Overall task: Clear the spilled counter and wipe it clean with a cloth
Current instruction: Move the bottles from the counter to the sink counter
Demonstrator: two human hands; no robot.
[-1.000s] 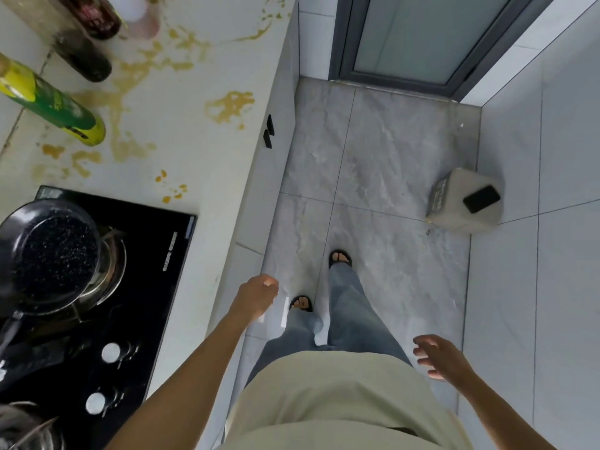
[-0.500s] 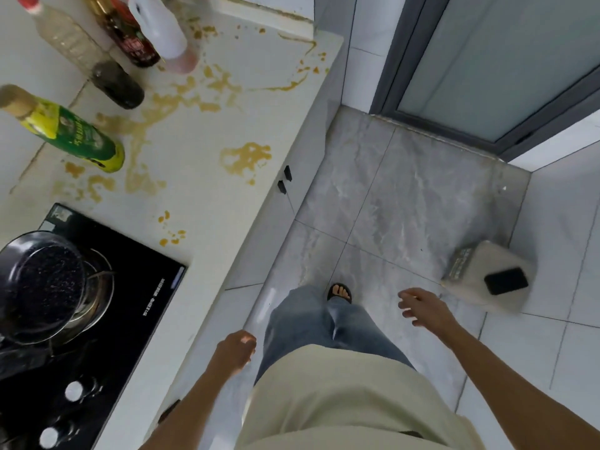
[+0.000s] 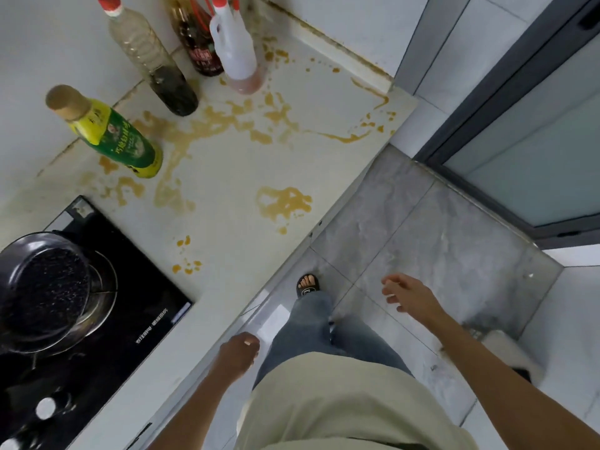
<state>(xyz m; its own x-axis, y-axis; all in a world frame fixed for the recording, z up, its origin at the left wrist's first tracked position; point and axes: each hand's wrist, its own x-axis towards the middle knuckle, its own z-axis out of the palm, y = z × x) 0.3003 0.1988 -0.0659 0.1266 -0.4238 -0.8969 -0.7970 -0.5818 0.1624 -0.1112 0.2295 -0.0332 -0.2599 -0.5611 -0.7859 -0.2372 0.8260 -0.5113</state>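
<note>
Beside the black cooktop (image 3: 97, 319) we see the pale counter (image 3: 227, 254), streaked with brownish-yellow spill (image 3: 285, 203) that runs from the cooktop's far edge to the counter's far end. Four bottles stand on the counter beyond the cooktop: a green and yellow bottle (image 3: 113, 134) nearest it, then a clear bottle with dark liquid (image 3: 159, 69), a dark bottle with a red label (image 3: 198, 43) and a white spray bottle (image 3: 235, 47) at the back wall. A dark pan (image 3: 42, 290) sits on the cooktop's burner.

We hold our left hand (image 3: 238, 352) just off the counter's front edge, on the near side of the cooktop's corner, fingers loosely curled and holding nothing. Our right hand (image 3: 409, 292) hangs over the grey floor tiles (image 3: 438, 238), well apart from the counter, fingers relaxed and spread, holding nothing. We see no cloth.
</note>
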